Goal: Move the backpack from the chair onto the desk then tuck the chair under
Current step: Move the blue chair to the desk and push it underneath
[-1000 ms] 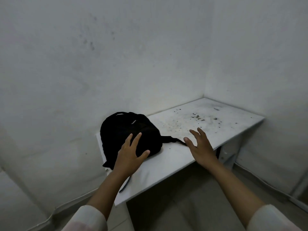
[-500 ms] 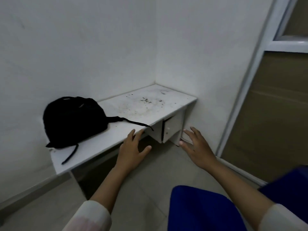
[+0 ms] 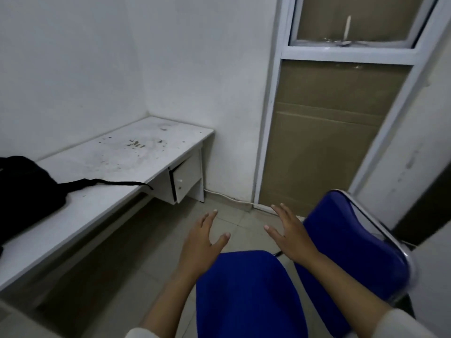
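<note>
The black backpack (image 3: 26, 189) lies on the left part of the white desk (image 3: 122, 164), one strap trailing right to the desk's front edge. A blue padded chair (image 3: 249, 293) with a metal-framed backrest (image 3: 353, 242) stands on the floor at the lower right, away from the desk. My left hand (image 3: 202, 242) hovers open with fingers spread above the seat's front left edge. My right hand (image 3: 290, 232) is open too, between the seat and the backrest. Neither hand holds anything.
A small drawer unit (image 3: 185, 181) hangs under the desk's right end, its door slightly ajar. A white-framed door or panel (image 3: 324, 132) covered in brown board stands right of the desk. A cable runs along the wall base. Tiled floor (image 3: 136, 259) lies between chair and desk.
My view has swung right, from the desk to the chair. My left hand has left the backpack, and both hands have moved away from the desk to above the blue seat.
</note>
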